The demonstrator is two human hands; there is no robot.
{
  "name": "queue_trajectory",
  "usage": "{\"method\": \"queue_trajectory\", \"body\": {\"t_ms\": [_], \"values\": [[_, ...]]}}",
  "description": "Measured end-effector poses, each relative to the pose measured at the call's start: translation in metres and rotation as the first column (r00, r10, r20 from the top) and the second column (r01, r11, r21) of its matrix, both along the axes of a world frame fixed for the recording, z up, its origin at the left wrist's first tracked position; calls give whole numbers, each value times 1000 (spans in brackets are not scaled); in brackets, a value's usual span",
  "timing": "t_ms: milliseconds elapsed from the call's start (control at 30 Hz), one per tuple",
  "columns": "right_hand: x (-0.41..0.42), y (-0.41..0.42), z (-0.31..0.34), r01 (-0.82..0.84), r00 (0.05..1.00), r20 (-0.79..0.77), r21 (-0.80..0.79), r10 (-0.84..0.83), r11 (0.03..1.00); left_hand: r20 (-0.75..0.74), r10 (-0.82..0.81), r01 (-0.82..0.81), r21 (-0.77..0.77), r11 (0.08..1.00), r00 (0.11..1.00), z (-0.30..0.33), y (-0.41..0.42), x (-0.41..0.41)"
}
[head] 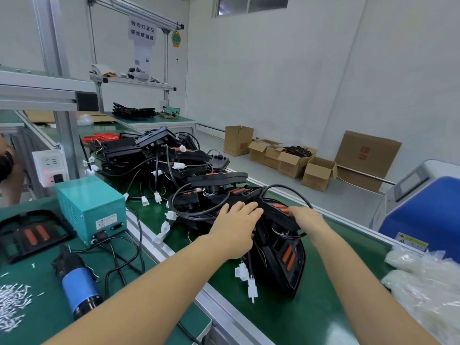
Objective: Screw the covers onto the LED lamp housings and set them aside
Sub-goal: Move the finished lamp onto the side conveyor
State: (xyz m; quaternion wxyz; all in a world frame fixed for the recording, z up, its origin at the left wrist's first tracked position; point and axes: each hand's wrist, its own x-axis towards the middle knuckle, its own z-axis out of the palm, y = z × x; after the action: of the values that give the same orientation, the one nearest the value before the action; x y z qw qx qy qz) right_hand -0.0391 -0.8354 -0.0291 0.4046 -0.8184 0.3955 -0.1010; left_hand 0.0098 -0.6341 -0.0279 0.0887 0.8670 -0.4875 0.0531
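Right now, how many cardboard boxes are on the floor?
6: one upright by the wall, four open in a cluster, one large flattened box leaning against the wall.

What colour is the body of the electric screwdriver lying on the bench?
Blue, with black ends; electric screwdriver, head view.

Single head-worn view, wide-angle, set above the near edge of the green workbench (37,327) and aimed forward and down, turned toward the right. Close over both forearms, with the left hand (234,227) and right hand (307,221) near mid-frame above the green conveyor belt (311,317). Belt running from the lower right corner away to the upper left. Straight frame rails bowed at the edges by the lens. Far white wall (273,70) and cardboard boxes (293,160) well beyond. No second view to overlap.
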Motion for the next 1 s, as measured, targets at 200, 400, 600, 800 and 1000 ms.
{"method": "queue_trajectory", "body": {"t_ms": [200, 400, 600, 800, 1000], "values": [[-3, 0, 14, -28, 991, -134, -156, 7, 987, 3, -5, 5, -17, 1000, 1000, -5, 14, 0], [-4, 8, 24, -207, 970, -172, -215, 171, 954, -35, -6, 4, -59, 998, 999, -6, 31, 0], [-6, 12, 18, -315, 925, -342, -438, 168, 842, -52, -17, 12, -106, 994, 998, -14, 50, -2], [-7, 16, 15, -306, 931, -341, -538, 129, 785, -76, 6, -15, -124, 992, 997, -17, 68, -1], [-14, 16, 16, -241, 943, -332, -597, 38, 765, -102, 19, -32, -125, 992, 995, -20, 80, -3]]}}
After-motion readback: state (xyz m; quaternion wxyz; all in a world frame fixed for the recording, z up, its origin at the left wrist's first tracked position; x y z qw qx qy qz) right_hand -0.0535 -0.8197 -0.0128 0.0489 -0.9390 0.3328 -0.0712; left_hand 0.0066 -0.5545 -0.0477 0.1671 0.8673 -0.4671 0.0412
